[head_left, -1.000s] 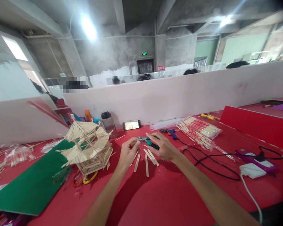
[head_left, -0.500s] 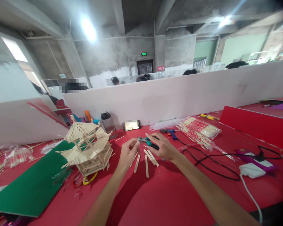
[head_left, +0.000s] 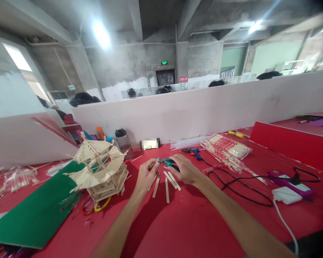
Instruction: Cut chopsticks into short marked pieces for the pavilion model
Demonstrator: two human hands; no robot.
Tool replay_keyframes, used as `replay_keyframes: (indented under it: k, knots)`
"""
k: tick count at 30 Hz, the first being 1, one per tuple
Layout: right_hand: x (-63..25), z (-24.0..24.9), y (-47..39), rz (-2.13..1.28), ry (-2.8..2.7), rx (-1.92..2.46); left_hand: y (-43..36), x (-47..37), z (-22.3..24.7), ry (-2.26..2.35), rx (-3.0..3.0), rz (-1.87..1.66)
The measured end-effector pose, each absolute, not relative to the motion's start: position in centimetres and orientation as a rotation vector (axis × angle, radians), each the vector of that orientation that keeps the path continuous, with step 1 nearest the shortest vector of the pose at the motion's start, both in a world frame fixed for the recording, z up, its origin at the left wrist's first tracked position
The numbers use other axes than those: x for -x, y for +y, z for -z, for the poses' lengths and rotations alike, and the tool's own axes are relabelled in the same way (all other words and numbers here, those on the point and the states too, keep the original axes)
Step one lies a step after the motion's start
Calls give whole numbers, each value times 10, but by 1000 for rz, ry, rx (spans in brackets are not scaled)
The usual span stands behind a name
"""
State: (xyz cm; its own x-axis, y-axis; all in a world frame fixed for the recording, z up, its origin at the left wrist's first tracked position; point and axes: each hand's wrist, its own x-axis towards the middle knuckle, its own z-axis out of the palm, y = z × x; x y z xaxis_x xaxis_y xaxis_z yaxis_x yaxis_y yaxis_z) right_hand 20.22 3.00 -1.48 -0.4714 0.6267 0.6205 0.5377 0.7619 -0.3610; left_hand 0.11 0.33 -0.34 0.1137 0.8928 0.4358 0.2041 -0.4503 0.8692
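Observation:
My right hand [head_left: 186, 168] is wrapped round the handles of a pair of pliers [head_left: 169, 163] with teal and black grips. The metal jaws point left toward my left hand [head_left: 147, 175], whose thumb and fingers are pinched together at the jaw tips. Whatever lies in that pinch is too small to make out. Below both hands, several short wooden sticks [head_left: 167, 190] are spread on the red tabletop [head_left: 174, 229]. To the left stands a tiered pavilion model [head_left: 102, 172] built of thin sticks.
A green board [head_left: 34, 211] lies under and left of the model. Behind are a bottle [head_left: 123, 143] and a phone [head_left: 150, 144] against a white partition [head_left: 193, 114]. On the right are a blue glue gun [head_left: 195, 153], bagged chopsticks [head_left: 228, 148], black cable and a white adapter [head_left: 287, 195].
My right hand has closed further round the pliers, and their handles are drawn together. My left hand stays almost in place.

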Motion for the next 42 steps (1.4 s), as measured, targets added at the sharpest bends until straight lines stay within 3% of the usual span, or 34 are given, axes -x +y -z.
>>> replay_keyframes:
  k: [9,17,22,27,33,38,42]
  knots:
    - [-191,17,21,-357,-2172,921,10,7,6,1167,-1836,-1315]
    - [-163,24,8,-819,-1989,966,1,17,-9,1512,-2242,-1218]
    - [-153,30,7,-971,-1887,949,1,21,-9,1823,-2471,-908]
    - [-148,40,4,-1427,-1643,1004,1,22,-10,2027,-2592,-486]
    - [-132,48,-5,-1880,-1200,1011,0,27,-14,2016,-2642,-254]
    - [-126,41,-5,-2088,-883,882,2,37,-14,1963,-2614,-363]
    - [-141,32,8,-2124,-766,705,12,43,-6,1789,-2440,-718]
